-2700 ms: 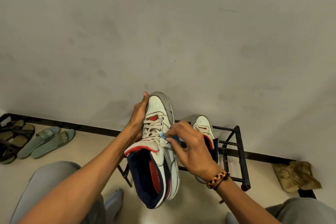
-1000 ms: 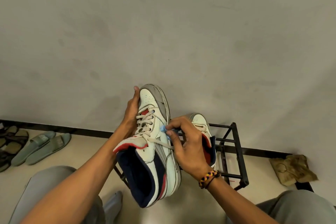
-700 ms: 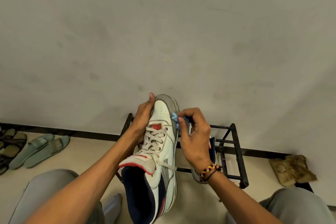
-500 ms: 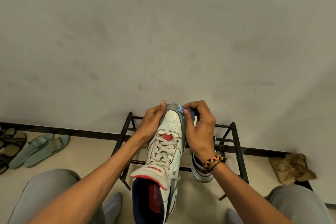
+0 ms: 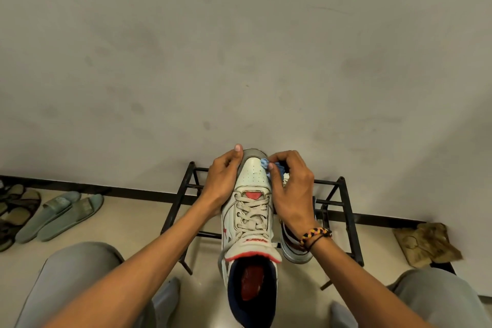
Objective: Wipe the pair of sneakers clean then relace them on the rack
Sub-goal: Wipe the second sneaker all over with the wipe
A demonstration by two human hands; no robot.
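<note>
A white sneaker (image 5: 250,210) with red and navy trim is held up in front of me, toe pointing away, its laces threaded. My left hand (image 5: 222,178) grips its left side near the toe. My right hand (image 5: 291,189) pinches a small blue cloth (image 5: 271,168) against the right edge of the toe. The second sneaker (image 5: 295,247) sits on the black metal rack (image 5: 346,210), mostly hidden behind my right hand and wrist.
A grey wall rises right behind the rack. Green slides (image 5: 61,216) and dark sandals (image 5: 13,210) lie on the floor at the left. A crumpled brown rag (image 5: 428,243) lies on the floor at the right. My knees frame the lower corners.
The sneaker turned from tilted left to straight and toe-forward. My right hand moved the blue cloth from the laces up to the toe's right edge. My left hand kept its hold.
</note>
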